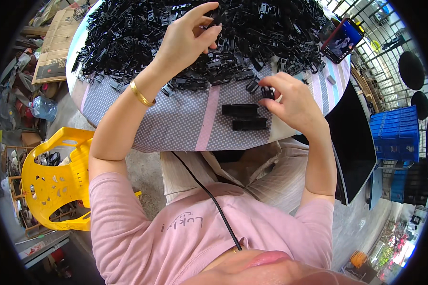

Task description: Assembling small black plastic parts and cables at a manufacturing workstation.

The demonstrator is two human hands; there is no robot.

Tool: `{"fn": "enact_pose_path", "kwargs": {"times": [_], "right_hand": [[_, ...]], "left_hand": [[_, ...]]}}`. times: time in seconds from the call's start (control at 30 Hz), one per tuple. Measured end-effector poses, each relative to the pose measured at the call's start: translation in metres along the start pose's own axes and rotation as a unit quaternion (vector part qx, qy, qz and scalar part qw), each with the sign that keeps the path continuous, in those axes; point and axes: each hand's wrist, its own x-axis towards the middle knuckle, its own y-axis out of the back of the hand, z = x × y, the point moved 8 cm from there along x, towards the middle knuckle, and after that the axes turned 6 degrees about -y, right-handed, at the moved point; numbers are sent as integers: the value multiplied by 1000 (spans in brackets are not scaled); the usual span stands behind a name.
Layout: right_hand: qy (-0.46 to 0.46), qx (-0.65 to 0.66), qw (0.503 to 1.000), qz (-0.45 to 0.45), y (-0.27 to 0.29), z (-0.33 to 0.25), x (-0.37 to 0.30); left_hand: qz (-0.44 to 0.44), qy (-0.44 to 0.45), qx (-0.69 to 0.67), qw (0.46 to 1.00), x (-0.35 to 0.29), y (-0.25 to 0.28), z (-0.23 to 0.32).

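Observation:
A big heap of small black plastic clips (pixel 128 47) covers the far part of the round table. Over the heap's middle is my left hand (pixel 183 42), its thumb and fingers curled round a dark piece that blends with the heap behind. Near the table's front right, my right hand (pixel 295 102) pinches a small black plastic clip (pixel 267 92) between thumb and fingers. Just left of that hand, two longer black pieces lie side by side, the farther black piece (pixel 240 110) and the nearer black piece (pixel 249 124). Another loose clip (pixel 252 86) touches the heap's near edge.
A patterned tablecloth (pixel 176 121) covers the table. At its right edge a phone (pixel 342 40) stands tilted with its screen lit. A yellow plastic chair (pixel 57 180) is at the left, and blue crates (pixel 394 133) are at the right. A black cable (pixel 204 190) runs down my front.

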Motion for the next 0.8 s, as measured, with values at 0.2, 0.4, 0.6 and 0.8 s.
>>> {"fn": "enact_pose_path", "kwargs": {"times": [0.2, 0.4, 0.6, 0.8], "right_hand": [[77, -64, 984, 149, 10, 4, 6], [-17, 105, 981, 161, 20, 22, 11], [-54, 75, 986, 139, 28, 38, 11], [-108, 177, 955, 212, 36, 54, 7]], "left_hand": [[-127, 118, 115, 978, -12, -11, -12], [-117, 244, -71, 960, -10, -4, -24], [-116, 259, -308, 908, -23, -31, -16], [-185, 296, -341, 873, -42, -55, -3]]}}
